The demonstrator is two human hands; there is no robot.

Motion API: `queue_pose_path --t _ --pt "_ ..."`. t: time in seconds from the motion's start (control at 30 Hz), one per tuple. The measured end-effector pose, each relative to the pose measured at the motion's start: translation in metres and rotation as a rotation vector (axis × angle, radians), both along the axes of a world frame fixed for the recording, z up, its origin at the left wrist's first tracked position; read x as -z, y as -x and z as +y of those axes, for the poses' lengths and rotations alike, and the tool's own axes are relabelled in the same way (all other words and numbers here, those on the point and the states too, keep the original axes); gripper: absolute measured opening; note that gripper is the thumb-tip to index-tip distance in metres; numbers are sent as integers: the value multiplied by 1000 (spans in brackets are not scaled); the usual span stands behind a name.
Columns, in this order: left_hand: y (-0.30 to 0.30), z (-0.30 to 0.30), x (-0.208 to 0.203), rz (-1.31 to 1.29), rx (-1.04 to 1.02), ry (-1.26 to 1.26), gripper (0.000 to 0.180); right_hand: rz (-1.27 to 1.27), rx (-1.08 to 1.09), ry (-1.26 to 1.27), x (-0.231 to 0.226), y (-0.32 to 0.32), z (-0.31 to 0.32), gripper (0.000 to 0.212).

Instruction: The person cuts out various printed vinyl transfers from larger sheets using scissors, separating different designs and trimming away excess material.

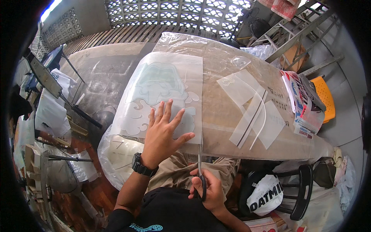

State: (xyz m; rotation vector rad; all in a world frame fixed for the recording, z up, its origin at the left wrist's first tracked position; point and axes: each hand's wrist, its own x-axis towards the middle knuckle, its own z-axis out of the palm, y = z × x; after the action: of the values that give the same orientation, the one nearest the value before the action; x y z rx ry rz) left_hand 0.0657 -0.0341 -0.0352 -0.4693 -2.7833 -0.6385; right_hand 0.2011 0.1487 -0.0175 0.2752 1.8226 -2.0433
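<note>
A translucent white sheet [174, 63] with a pale green and grey printed design lies on the table before me. Fingers spread, my left hand [164, 125] presses flat on its lower part; a dark watch [142, 164] is on that wrist. My right hand [208, 187] grips a pair of scissors [202, 181] by its black handles. The scissors' blades point away from me, at the sheet's near right corner; whether they are parted I cannot tell. Offcut strips of translucent film [241, 87] lie to the right, among them a narrow dark-edged strip and a curved one.
Clear plastic covers the table [222, 120]. Folded newspapers [301, 102] sit at its right end beside a yellow plastic chair [324, 96]. A ladder [297, 33] leans at the far right. A black chair [303, 193] with a white bag stands near right; clutter and metal frames fill the left.
</note>
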Motion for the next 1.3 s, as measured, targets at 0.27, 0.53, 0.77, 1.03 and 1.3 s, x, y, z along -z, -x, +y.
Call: queue_pose_path --t 0.27,0.53,0.77,1.03,1.3 --pt "2 0 7 -20 8 23 69 -8 9 -33 -2 0 -4 49" --pt "1 1 7 -9 6 37 69 9 16 -72 -2 0 -6 48" --pt "1 0 8 -17 9 48 71 19 39 -69 2 -1 -8 48" --pt "1 2 8 -18 12 62 81 2 53 -89 2 -3 -9 51" --pt "-1 3 1 -27 -20 48 94 70 70 -165 -6 -4 -12 66"
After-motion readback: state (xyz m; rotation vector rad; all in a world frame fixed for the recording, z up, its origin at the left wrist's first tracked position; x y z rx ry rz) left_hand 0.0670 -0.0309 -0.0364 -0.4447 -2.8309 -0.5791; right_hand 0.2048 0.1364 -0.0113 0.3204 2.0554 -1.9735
